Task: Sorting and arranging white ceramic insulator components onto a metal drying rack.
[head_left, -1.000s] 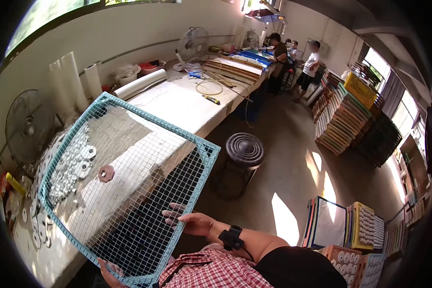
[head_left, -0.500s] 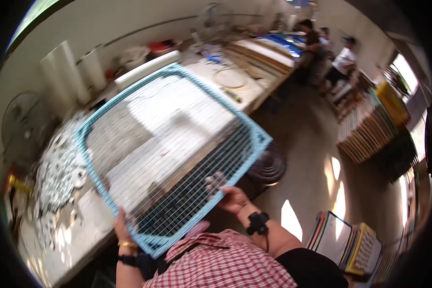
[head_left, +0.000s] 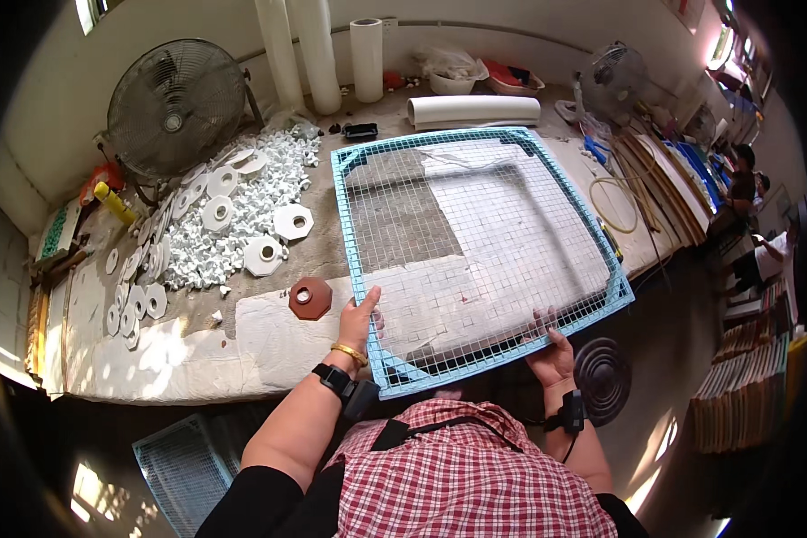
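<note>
Both my hands grip a light-blue framed mesh panel (head_left: 615, 294), tilted over the front of the worktable. My left hand (head_left: 356, 325) clasps its left side near the front corner, with the thumb on top. My right hand (head_left: 554, 359) holds the near edge from below, and its fingertips show through the mesh. Beside my left hand lies a reddish-brown octagonal piece (head_left: 315, 310) with a round hole. Farther left are white octagonal pieces (head_left: 262, 267) and a heap of small white parts (head_left: 273, 166).
A big fan (head_left: 175, 108) stands at the back left. A white roll (head_left: 471, 111) lies behind the panel; upright rolls (head_left: 366, 63) lean by the wall. A dark round stool (head_left: 603, 372) stands right of me, stacked frames (head_left: 735, 394) beyond. Another mesh panel (head_left: 184, 475) sits below the table.
The view has swung to the left, bringing the white parts and the fan nearer the middle. The panel has turned and now sits more squarely before me; both hands still hold it.
</note>
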The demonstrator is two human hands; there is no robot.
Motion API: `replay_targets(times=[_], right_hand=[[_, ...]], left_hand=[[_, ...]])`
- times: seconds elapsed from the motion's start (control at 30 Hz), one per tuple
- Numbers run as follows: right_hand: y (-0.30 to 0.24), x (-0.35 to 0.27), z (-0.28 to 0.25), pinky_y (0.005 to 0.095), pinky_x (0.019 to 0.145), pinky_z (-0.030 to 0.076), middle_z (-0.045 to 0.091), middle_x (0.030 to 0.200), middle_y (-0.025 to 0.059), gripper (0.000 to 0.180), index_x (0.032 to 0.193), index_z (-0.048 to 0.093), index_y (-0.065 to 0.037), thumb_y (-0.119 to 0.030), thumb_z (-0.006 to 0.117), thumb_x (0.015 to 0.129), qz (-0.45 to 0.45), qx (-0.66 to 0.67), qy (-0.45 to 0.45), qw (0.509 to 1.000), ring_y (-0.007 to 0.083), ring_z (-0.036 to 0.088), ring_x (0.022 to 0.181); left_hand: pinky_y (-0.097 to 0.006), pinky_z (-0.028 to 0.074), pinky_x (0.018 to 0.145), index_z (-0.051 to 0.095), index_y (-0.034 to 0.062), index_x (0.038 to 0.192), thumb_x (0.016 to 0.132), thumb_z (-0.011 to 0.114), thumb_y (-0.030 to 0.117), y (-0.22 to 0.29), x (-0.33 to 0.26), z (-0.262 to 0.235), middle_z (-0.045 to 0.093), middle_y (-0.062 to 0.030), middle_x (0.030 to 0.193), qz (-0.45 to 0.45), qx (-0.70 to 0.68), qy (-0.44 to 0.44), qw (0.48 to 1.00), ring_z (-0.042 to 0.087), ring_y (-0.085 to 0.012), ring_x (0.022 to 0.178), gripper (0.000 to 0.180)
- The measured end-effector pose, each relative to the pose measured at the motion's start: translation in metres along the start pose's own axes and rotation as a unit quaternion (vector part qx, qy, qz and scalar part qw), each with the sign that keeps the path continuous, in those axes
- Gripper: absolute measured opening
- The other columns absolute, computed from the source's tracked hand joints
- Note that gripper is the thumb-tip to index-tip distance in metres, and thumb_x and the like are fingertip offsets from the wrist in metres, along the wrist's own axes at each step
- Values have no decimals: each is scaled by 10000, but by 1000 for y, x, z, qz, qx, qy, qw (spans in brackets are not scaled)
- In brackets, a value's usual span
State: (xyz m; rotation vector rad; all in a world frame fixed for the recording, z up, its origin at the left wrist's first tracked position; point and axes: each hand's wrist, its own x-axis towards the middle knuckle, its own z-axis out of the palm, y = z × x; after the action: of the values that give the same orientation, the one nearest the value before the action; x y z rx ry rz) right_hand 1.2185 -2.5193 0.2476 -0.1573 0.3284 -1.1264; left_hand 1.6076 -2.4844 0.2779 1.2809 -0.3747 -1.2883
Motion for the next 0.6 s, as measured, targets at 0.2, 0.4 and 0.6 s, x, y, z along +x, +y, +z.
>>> replay_targets(times=[0.2,0.4,0.6], right_hand=[[-25,89,0,475,1016,428,573,1354,76,567,1310,581,-226,34,613,807,26,23,20,999,245,558,1175],[-67,162,-28,461,1044,442,556,1263,189,419,1263,506,-41,-32,662,874,100,-38,125,986,315,562,1150],[-120,185,-63,399,1028,462,637,1189,137,405,1270,547,-5,-236,644,952,255,-111,69,958,268,579,1150]], left_hand=[[-240,383,399,498,122,820,854,734,464,16,82,28,480,11,605,4,18,13,1000,481,-104,467,417],[-279,375,401,498,172,838,866,636,606,-18,209,42,464,34,592,24,149,64,987,442,-108,435,456],[-264,407,456,590,110,951,873,591,646,-47,220,50,468,23,635,143,213,228,939,493,-127,511,541]])
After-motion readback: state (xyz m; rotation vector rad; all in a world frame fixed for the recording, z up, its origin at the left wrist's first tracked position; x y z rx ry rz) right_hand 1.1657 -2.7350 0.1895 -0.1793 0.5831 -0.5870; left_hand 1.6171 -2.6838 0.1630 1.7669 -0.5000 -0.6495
